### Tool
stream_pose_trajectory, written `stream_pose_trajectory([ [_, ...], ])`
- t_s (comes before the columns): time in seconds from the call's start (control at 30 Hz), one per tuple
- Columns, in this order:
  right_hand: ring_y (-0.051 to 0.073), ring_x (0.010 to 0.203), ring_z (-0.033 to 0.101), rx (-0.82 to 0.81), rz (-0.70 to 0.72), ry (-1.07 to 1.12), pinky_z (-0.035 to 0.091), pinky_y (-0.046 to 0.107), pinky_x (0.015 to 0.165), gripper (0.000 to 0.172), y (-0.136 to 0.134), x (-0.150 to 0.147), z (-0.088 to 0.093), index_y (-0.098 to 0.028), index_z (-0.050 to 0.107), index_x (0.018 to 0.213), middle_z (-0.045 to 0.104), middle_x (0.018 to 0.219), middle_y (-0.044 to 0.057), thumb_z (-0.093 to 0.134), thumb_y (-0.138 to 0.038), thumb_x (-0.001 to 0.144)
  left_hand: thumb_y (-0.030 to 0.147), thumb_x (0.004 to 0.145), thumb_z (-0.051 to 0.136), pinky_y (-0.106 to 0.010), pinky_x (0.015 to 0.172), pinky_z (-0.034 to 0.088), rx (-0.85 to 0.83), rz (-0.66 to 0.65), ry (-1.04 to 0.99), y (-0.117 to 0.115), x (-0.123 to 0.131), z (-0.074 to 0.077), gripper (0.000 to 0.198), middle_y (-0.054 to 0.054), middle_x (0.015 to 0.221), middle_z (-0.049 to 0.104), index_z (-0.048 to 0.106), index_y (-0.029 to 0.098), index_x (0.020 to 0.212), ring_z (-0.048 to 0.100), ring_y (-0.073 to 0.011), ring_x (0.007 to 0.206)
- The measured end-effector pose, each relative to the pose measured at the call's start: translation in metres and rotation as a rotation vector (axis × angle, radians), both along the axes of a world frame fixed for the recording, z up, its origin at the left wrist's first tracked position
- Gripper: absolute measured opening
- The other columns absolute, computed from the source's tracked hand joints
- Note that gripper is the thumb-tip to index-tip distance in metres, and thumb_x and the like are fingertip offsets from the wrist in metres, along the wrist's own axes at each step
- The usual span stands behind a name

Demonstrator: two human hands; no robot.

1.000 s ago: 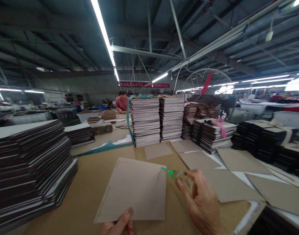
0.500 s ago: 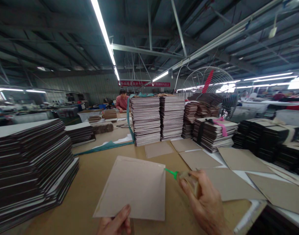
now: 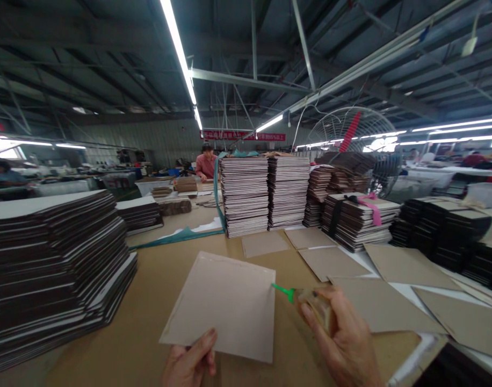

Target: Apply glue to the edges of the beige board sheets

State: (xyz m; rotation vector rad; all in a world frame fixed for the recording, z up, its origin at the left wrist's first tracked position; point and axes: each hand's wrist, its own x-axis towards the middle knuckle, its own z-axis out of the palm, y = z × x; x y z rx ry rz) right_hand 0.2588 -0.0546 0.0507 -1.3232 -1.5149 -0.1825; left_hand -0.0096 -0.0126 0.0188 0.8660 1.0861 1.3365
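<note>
My left hand [image 3: 193,355] pinches the near edge of a flat grey-beige board [image 3: 225,306], thumb on top. A thin glossy line, like glue, runs along the board's far and left edges. In my right hand [image 3: 342,333] is a yellowish squeeze bottle [image 3: 314,306] with a green nozzle [image 3: 284,292]. The nozzle's tip is at the board's right edge, just below the far right corner. My fingers are wrapped round the bottle and cover part of it.
A tall stack of dark-edged boards [image 3: 56,269] stands on the left. Two tall stacks [image 3: 246,199] rise ahead, with a caged fan [image 3: 354,145] behind. Loose boards [image 3: 383,303] lie on the right of the brown table [image 3: 149,301]. A co-worker [image 3: 206,163] is at the back.
The nozzle tip has moved a little down the board's right edge, nearer to me. The left hand still holds the board. The whole view has shifted slightly.
</note>
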Motion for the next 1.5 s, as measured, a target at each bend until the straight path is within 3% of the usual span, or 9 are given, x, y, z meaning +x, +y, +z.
stream_pose_trajectory([
  [0.33,0.020,0.086,0.058,0.008,-0.004,0.011,0.045,0.030,0.070,0.032,0.000,0.002,0.001,-0.021,0.054,0.104,0.057,0.097,0.003,0.050,-0.052,0.098,0.043,0.054,0.085,-0.021,0.043,0.042,0.018,-0.027,-0.003,0.002,-0.004,-0.002,0.041,0.002,0.048,0.049,0.057,0.015,0.045,0.042,-0.0108,0.048],
  [0.57,0.022,0.087,0.058,-0.085,0.043,0.007,0.046,0.030,0.070,0.031,-0.007,0.003,-0.001,-0.020,0.053,0.103,0.057,0.099,0.006,0.049,-0.051,0.099,0.039,0.056,0.086,-0.021,0.041,0.041,0.029,-0.018,-0.033,0.003,-0.005,-0.005,0.036,0.003,0.049,0.049,0.060,0.014,0.051,0.042,-0.0097,0.047],
  [0.8,0.020,0.084,0.058,-0.028,0.041,-0.012,0.046,0.028,0.068,0.031,-0.008,0.004,-0.002,-0.021,0.054,0.104,0.057,0.098,0.003,0.051,-0.051,0.098,0.036,0.058,0.087,-0.020,0.042,0.043,0.026,-0.019,-0.069,0.005,-0.007,-0.012,0.034,0.004,0.047,0.050,0.061,0.015,0.054,0.045,-0.0099,0.047],
  [0.93,0.022,0.085,0.057,-0.026,0.011,0.082,0.046,0.032,0.074,0.030,-0.014,-0.002,0.002,-0.020,0.054,0.104,0.057,0.100,0.005,0.053,-0.050,0.097,0.034,0.054,0.089,-0.019,0.041,0.041,0.018,0.016,-0.118,0.006,-0.006,-0.009,0.034,0.003,0.047,0.053,0.062,0.014,0.052,0.046,-0.0099,0.048],
  [1.07,0.023,0.089,0.056,-0.008,-0.041,0.231,0.045,0.035,0.078,0.033,-0.019,-0.004,0.001,-0.021,0.054,0.106,0.056,0.103,0.004,0.059,-0.051,0.093,0.034,0.059,0.087,-0.019,0.042,0.042,0.051,-0.005,-0.136,0.008,-0.006,-0.010,0.031,0.001,0.046,0.054,0.065,0.012,0.052,0.047,-0.0095,0.048],
  [1.33,0.021,0.092,0.055,-0.106,0.035,0.193,0.042,0.029,0.080,0.035,-0.024,-0.005,-0.018,-0.022,0.054,0.105,0.054,0.107,0.002,0.053,-0.055,0.096,0.031,0.055,0.089,-0.018,0.040,0.042,0.032,0.026,-0.166,0.012,-0.009,-0.013,0.030,0.002,0.048,0.054,0.067,0.010,0.057,0.047,-0.0091,0.046],
  [1.5,0.019,0.088,0.057,-0.148,0.130,0.120,0.044,0.025,0.076,0.034,-0.030,-0.005,-0.020,-0.023,0.053,0.103,0.055,0.100,0.000,0.052,-0.056,0.097,0.029,0.055,0.089,-0.018,0.039,0.042,0.038,0.042,-0.175,0.012,-0.007,-0.012,0.029,0.003,0.048,0.053,0.065,0.012,0.055,0.047,-0.0087,0.045],
])
